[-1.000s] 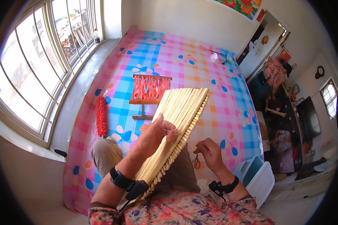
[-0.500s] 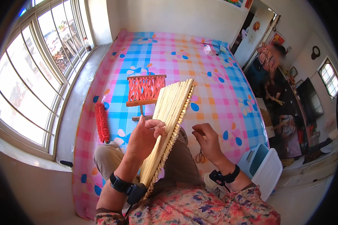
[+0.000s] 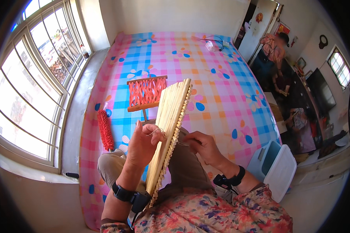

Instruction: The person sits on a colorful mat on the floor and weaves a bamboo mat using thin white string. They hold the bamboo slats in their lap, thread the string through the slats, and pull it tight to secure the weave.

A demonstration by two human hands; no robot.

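Note:
A flat bundle of pale stalks [image 3: 161,128] stands slantwise on my lap, its stalk ends making a bumpy right edge. My left hand [image 3: 142,141] is at the left side of the bundle, thumb up and fingers curled round a thin pale thread [image 3: 154,131]. Just off the bumpy edge, my right hand [image 3: 202,145] is closed in a pinch on thread [image 3: 182,144] that runs to the bundle. Beyond the bundle, a wooden frame wound with red strands [image 3: 146,93] sits on the patterned sheet, partly covered by the stalks.
A red fluffy duster [image 3: 105,130] lies left of my knee. At my right stands a blue bin [image 3: 260,161] with a white lid [image 3: 280,173]. A clear bag with a cable [image 3: 210,46] rests at the far end of the checked sheet [image 3: 221,120]. People [image 3: 274,50] are at the right.
My right hand has moved left, close to the bundle's bumpy edge. My left hand still has thread at its fingers. The whole view has shifted slightly.

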